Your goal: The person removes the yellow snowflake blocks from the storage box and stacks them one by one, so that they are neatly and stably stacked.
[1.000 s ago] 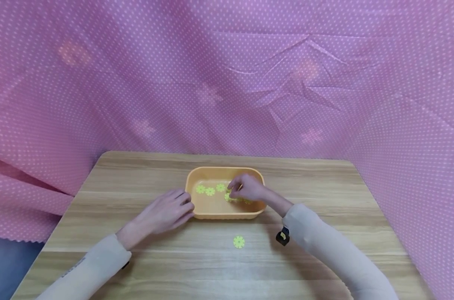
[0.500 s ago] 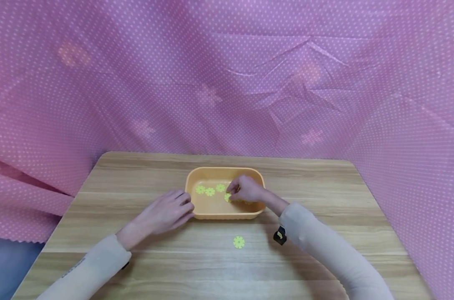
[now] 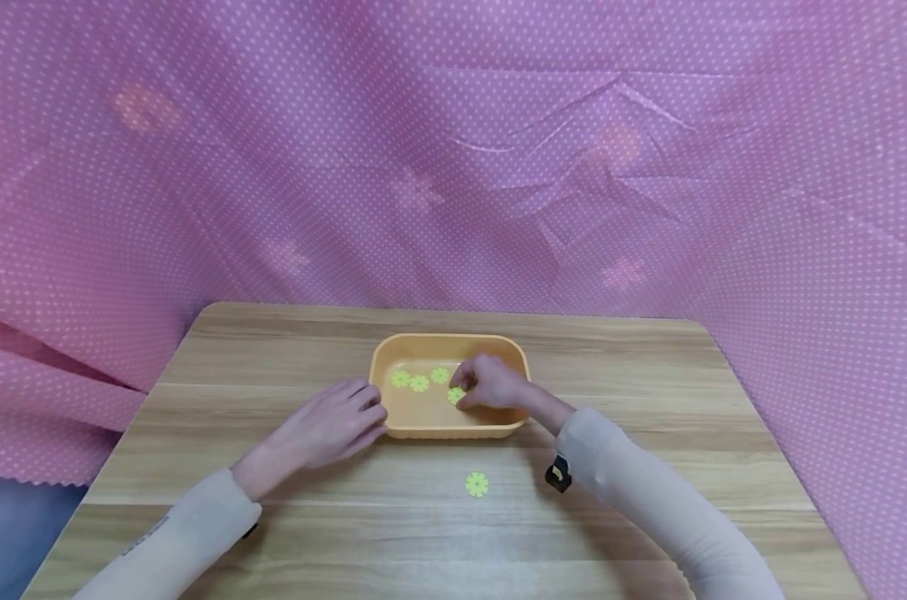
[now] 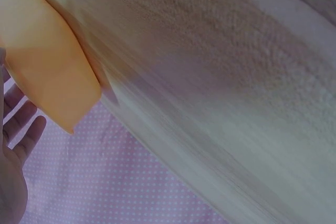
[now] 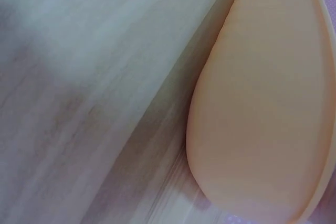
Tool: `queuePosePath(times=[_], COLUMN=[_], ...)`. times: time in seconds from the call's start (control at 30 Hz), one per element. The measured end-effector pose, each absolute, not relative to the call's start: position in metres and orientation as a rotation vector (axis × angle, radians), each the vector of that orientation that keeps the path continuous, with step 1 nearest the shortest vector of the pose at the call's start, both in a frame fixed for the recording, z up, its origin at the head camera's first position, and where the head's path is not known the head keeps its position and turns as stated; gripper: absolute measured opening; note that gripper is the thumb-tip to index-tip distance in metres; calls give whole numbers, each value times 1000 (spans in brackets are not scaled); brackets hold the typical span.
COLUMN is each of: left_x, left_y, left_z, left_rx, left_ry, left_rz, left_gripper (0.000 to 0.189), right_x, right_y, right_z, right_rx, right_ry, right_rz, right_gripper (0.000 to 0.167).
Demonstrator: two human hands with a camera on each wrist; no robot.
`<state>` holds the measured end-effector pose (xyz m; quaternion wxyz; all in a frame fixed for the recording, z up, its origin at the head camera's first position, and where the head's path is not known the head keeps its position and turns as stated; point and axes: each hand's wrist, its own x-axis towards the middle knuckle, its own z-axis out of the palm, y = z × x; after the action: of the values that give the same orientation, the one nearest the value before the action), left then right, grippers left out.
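Observation:
An orange tray [image 3: 423, 417] holds several small yellow-green notched discs, among them a disc [image 3: 419, 383] on the left side of its floor. My left hand [image 3: 337, 423] grips the tray's left rim. In the left wrist view its fingers [image 4: 21, 120] reach past the rim, beside the tray's outer wall [image 4: 52, 61]. Inside the tray, my right hand [image 3: 496, 383] is curled, with thumb and forefinger pinching at the edge of a disc [image 3: 455, 396]. Its palm hides the tray's right part. The right wrist view shows only the tray's outer wall [image 5: 262, 93], no fingers.
One loose yellow-green disc [image 3: 477, 484] lies on the wooden table [image 3: 393, 533] in front of the tray. A pink dotted cloth [image 3: 453, 208] hangs behind and at both sides of the table.
My right hand has shifted slightly down and left inside the tray, covering discs that showed under it earlier. The left hand, the tray and the loose disc stay put.

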<state>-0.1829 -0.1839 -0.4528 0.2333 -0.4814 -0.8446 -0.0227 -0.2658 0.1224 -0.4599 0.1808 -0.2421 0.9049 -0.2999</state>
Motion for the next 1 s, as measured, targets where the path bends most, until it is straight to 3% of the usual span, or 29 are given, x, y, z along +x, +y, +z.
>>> queuePosePath(times=[0.53, 1.0], left_x=[-160, -154], left_y=[-176, -172], left_z=[-453, -456], left_rx=[-1297, -1287], left_ry=[-2327, -2303], left_rz=[-37, -40], left_gripper=[18, 17], right_x=[-250, -246], right_y=[129, 136], right_z=[-457, -456], right_rx=[-731, -769], right_ry=[2541, 2506], right_rz=[-839, -905], right_gripper=[28, 13])
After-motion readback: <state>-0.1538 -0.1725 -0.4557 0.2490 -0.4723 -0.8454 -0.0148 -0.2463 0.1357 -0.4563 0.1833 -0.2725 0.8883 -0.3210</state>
